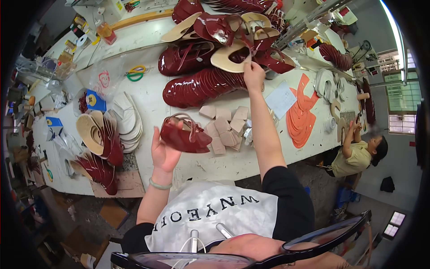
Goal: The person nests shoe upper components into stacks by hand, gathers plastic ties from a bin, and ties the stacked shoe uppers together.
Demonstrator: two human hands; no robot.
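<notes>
My left hand [165, 151] holds a glossy dark red shoe upper [184, 135] with a strap over its opening. The thumb stands away from it, and the other fingers are partly hidden behind the upper. Farther off, with the arm stretched out, my right hand [254, 77] pinches the edge of a beige-lined shoe upper [227, 62] on a heap of red uppers. Just below that heap lies a long stack of nested dark red pieces [201, 87]. Beige cut pieces [225, 130] are scattered on the white table [154, 96] between my forearms.
Orange cut pieces [301, 117] lie to the right, beside a pale paper sheet [280, 98]. On the left are more red uppers [104, 139], white curved pieces [129, 119] and green-handled scissors [135, 73]. A co-worker [354, 154] in a yellow top is at the right end.
</notes>
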